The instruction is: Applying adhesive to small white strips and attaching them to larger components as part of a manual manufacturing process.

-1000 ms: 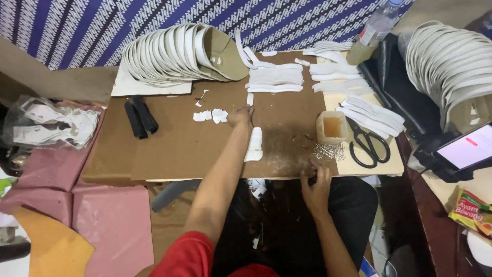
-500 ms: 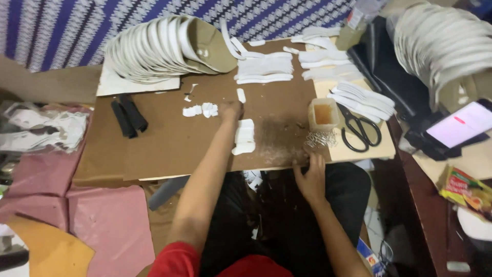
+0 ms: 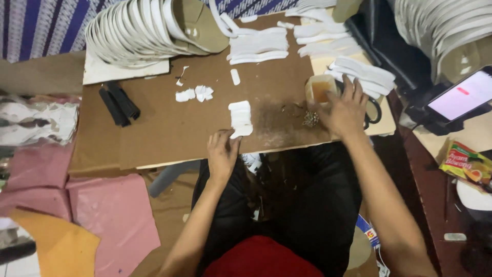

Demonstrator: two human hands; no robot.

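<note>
My left hand [image 3: 222,153] rests at the near edge of the brown cardboard board [image 3: 169,123]. Its fingertips touch the lower end of a small stack of white strips [image 3: 240,118]. My right hand [image 3: 344,109] lies flat with fingers spread, just right of a small pile of metal bits [image 3: 309,120]. It is beside a small cup of amber liquid [image 3: 320,88] and partly covers black scissors [image 3: 373,110]. Neither hand grips anything.
A fanned row of white shoe soles [image 3: 148,28] lies at the back left, with more white strips [image 3: 259,45] at the back. Two black bars [image 3: 119,104] and torn white scraps [image 3: 195,94] sit on the board. A lit phone [image 3: 461,95] lies at right, pink sheets [image 3: 102,215] at lower left.
My left hand has drawn back from the middle of the board to its near edge by the white strips. My right hand has moved up from the edge to the cup and metal bits.
</note>
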